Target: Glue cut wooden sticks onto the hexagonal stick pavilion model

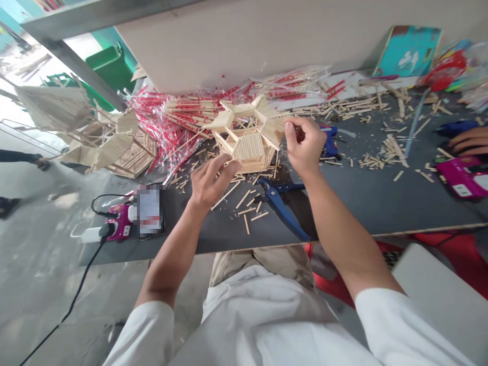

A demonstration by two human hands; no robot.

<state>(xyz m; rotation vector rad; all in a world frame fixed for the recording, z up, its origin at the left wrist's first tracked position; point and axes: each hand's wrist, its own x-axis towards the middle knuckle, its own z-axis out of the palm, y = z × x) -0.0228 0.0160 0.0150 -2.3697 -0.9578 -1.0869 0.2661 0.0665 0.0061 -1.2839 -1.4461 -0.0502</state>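
A pavilion model (247, 145) built from pale wooden sticks stands on the dark table (213, 234), with a hexagonal frame and flared roof panels. My left hand (211, 183) grips its lower front edge with spread fingers. My right hand (305, 145) is curled at the model's right roof panel, thumb and forefinger pinched close together. Whether a small piece lies between them is hidden. Blue-handled pliers (282, 208) lie below the model, between my forearms, among loose stick pieces (247, 206).
Red-and-white wrapped chopsticks in plastic (168, 122) heap behind the model. A blue glue gun (330, 142) lies to the right. A corded pink device (118, 222) and a phone (150, 211) sit front left. A larger stick structure (110, 140) stands left. A co-worker's hand (470, 141) enters at right.
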